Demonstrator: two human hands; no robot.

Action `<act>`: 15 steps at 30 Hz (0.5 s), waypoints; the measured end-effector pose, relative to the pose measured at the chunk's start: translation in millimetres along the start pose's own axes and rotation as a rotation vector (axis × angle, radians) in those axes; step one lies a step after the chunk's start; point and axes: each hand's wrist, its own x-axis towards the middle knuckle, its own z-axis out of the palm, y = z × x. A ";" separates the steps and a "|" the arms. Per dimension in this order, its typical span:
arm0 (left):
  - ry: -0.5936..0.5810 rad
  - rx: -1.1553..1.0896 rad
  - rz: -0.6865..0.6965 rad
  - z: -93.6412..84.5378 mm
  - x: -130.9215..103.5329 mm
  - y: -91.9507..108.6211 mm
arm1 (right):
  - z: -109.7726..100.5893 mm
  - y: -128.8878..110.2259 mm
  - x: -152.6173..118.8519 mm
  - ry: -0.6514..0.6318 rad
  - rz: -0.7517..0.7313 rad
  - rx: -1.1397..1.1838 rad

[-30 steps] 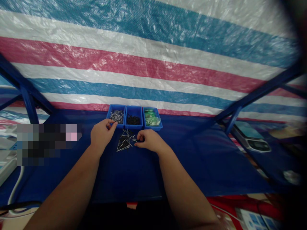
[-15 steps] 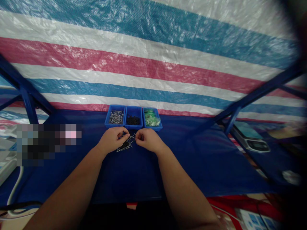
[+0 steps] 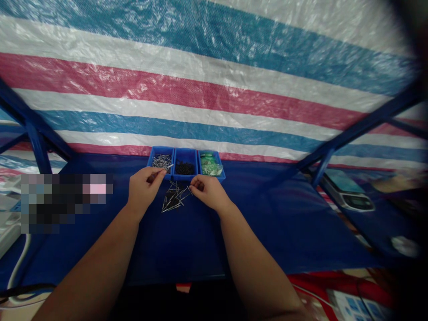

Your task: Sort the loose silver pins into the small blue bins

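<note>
My left hand is pinched at the front edge of the left blue bin, which holds many silver nails. A thin silver nail sticks out from its fingertips. My right hand is closed in a pinch on another thin nail, at the right side of a loose pile on the table. Silver nails and small dark pieces lie mixed in that pile. Dark screw-like pieces fill part of the middle bin.
A third blue bin contains green-tinted plastic bags. The blue table stands before a striped tarp. A digital scale sits at right, beyond a blue metal frame. A white cable hangs at left.
My left hand has moved from the pile up and left to the left bin, uncovering more of the pile. My right hand has barely shifted.
</note>
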 end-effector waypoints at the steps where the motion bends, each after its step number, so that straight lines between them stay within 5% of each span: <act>1: 0.022 0.033 -0.078 -0.5 1.4 -3.5 | -0.9 0.6 0.1 -0.006 0.018 -0.027; 5: 0.001 0.128 -0.200 -1.0 5.1 -11.9 | -4.3 1.6 -0.4 -0.034 0.068 -0.108; 10: -0.081 0.075 -0.107 2.5 2.3 -7.1 | -3.9 -1.7 -2.5 -0.092 0.133 -0.206; 15: -0.323 0.000 0.055 10.4 -3.9 1.4 | 5.8 -9.8 -1.1 -0.138 0.225 -0.324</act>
